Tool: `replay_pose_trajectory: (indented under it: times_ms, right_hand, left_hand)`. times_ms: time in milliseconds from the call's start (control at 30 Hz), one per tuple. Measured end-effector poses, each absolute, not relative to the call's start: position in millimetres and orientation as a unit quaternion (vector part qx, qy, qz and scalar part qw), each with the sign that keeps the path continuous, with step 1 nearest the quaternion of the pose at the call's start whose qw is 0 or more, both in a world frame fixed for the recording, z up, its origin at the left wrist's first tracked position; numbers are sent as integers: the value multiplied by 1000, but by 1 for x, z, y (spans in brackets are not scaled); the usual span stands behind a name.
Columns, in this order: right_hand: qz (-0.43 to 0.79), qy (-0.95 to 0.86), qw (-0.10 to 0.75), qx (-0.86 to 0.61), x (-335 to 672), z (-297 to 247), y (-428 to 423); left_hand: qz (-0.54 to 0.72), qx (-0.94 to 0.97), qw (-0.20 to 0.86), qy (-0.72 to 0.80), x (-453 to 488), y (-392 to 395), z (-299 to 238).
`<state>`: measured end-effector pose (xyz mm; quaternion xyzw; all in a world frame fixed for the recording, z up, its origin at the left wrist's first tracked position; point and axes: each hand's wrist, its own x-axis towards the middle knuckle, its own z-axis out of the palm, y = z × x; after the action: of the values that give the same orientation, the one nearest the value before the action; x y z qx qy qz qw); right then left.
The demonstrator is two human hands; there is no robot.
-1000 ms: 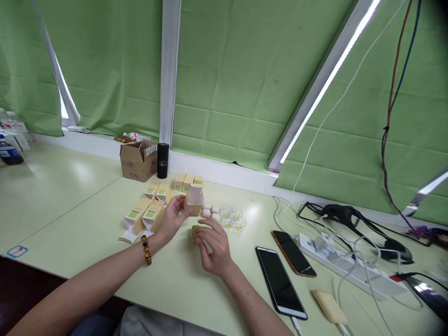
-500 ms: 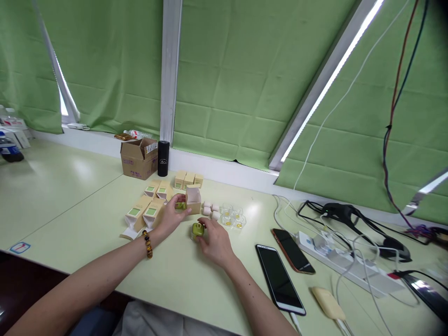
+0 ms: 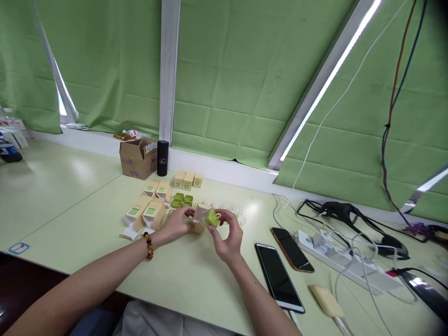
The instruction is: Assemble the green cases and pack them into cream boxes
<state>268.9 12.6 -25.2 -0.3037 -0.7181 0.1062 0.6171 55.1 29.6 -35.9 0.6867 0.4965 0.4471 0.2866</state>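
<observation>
My left hand [image 3: 175, 225] is closed around a small tan cardboard box [image 3: 198, 227], tilted so its mouth faces right. Between the fingertips of my right hand [image 3: 228, 237] is a small clear jar with a green ringed lid [image 3: 212, 217], held sideways at the box's mouth. How far its base sits inside cannot be made out. Behind my left hand are several small green cups or lids [image 3: 182, 199]. Clear cups [image 3: 240, 217] stand beyond my right hand, partly covered by it. To the left lie several tan boxes [image 3: 154, 212] with window labels.
More tan boxes [image 3: 188, 180] stand near the wall, with a black tumbler [image 3: 162, 158] and an open carton [image 3: 137, 161] to their left. On the right are two phones [image 3: 280, 277], a white power strip [image 3: 336, 261], tangled cables and a cream-coloured charger [image 3: 326, 301].
My right hand has lifted the green-lidded jar off the table and turned it sideways to the box. My left hand has brought the box nearer and tipped it, uncovering the green pieces.
</observation>
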Motion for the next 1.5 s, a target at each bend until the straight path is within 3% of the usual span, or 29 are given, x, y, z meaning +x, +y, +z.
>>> replay_pose_trajectory:
  times_ms: [200,500,933,1300,1500]
  right_hand:
    - [174,-616,691,-337,266,-26,17]
    - [204,-575,717,-337,263,-28,15]
    - [280,-630,652,-316,255,-35,14]
    - [225,-669,605,-368,266,-35,26]
    - [208,-704,564,-379,269,-30,24]
  left_hand:
    - [400,756,214,472,57,18,-35]
    - [512,745,222,365,62,15,-27]
    - [485,706,255,449,67,19,-41]
    - [510,657,376,409,62,26,-39]
    - [510,645,384,420,62,28,-38]
